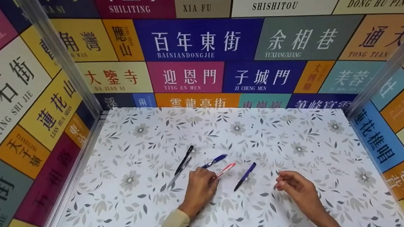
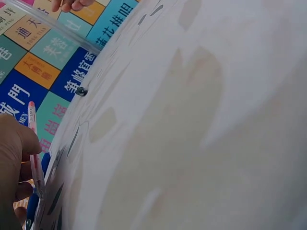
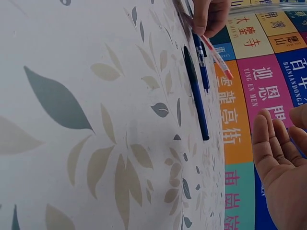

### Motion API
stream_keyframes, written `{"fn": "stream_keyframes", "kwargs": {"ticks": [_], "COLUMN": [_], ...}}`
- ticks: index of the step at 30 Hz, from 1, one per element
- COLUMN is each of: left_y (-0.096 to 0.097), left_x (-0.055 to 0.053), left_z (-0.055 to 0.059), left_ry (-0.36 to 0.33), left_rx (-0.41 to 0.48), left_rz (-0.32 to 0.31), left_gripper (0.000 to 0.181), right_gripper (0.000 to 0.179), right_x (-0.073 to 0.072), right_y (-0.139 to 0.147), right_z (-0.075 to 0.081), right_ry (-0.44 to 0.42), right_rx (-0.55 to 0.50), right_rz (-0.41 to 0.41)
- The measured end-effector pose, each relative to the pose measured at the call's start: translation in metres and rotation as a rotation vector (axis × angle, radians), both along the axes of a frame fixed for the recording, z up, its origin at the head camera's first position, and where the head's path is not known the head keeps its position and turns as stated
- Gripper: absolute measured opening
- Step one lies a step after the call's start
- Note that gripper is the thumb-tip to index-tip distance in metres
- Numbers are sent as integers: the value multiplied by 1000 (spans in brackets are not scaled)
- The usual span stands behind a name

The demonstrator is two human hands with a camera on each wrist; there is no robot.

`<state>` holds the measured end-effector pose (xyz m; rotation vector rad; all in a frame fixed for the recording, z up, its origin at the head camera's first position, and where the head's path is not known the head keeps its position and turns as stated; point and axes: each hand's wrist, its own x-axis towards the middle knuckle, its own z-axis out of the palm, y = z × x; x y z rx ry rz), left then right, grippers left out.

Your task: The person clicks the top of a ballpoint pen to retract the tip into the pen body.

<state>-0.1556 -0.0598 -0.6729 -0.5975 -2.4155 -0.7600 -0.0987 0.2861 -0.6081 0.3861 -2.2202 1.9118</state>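
Note:
My left hand (image 1: pixel 201 188) pinches a pink pen (image 1: pixel 226 169) with a clear barrel; its pink end points up and away in the left wrist view. Just beyond that hand lies a blue pen (image 1: pixel 215 160). A black pen (image 1: pixel 184 159) and a clear-barrelled pen (image 1: pixel 180 172) lie side by side to its left. Between the hands, a dark blue pen (image 1: pixel 245 176) with a black end rests on the patterned tabletop. My right hand (image 1: pixel 298 192) hovers right of that pen, fingers loosely bent, holding nothing.
The white table (image 1: pixel 318 169) has a grey flower and leaf print. Colourful panels (image 1: pixel 200 41) with Chinese lettering stand along the back and both sides. Clear upright edges (image 1: pixel 84 80) mark the corners.

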Motion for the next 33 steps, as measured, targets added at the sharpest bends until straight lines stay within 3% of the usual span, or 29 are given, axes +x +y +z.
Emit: {"fn": "stream_keyframes", "kwargs": {"ticks": [13, 33], "left_y": [-7, -8], "left_x": [-5, -4], "left_z": [-9, -5], "left_ry": [47, 63], "left_rx": [-110, -91], "left_rz": [21, 28], "left_gripper": [14, 17], "right_gripper": [28, 29], "right_x": [0, -1], "right_y": [-1, 9], "right_z": [1, -4], "right_ry": [-41, 12], "right_rx": [-15, -16], "right_rz": [-17, 6]}}
